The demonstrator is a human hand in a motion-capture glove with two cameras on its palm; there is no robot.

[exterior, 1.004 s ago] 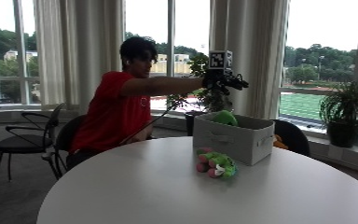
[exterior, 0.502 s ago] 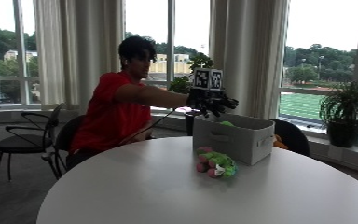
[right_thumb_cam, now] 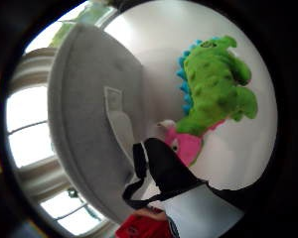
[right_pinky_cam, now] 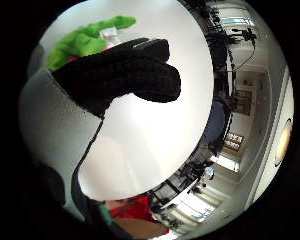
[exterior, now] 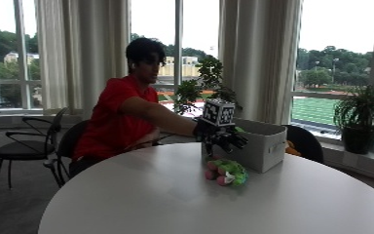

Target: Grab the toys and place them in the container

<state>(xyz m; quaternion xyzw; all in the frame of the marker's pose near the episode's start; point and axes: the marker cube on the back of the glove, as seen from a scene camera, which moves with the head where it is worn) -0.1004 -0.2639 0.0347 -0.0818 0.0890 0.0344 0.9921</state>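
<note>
A person in a red shirt sits at the far left side of a round white surface (exterior: 174, 204) and stretches the gloved right hand (exterior: 220, 139) out over it. The hand hangs in the air just above the toys and in front of the near left corner of the grey container (exterior: 265, 146), its fingers (right_pinky_cam: 140, 75) spread slightly, pointing down and holding nothing.

Two toys lie together on the surface, touching the container's near wall at its left end. The green plush dinosaur (right_thumb_cam: 216, 84), with blue spikes along its back, lies partly on top of the pink plush toy (right_thumb_cam: 186, 146); from the outside view they read as one small green and pink heap directly under the hand. The hand is close to them but apart from them.

The container is a soft fabric bin with a handle patch on its side, standing upright on the far half of the surface. Something green shows just above its rim behind the hand; what it is cannot be told.
</note>
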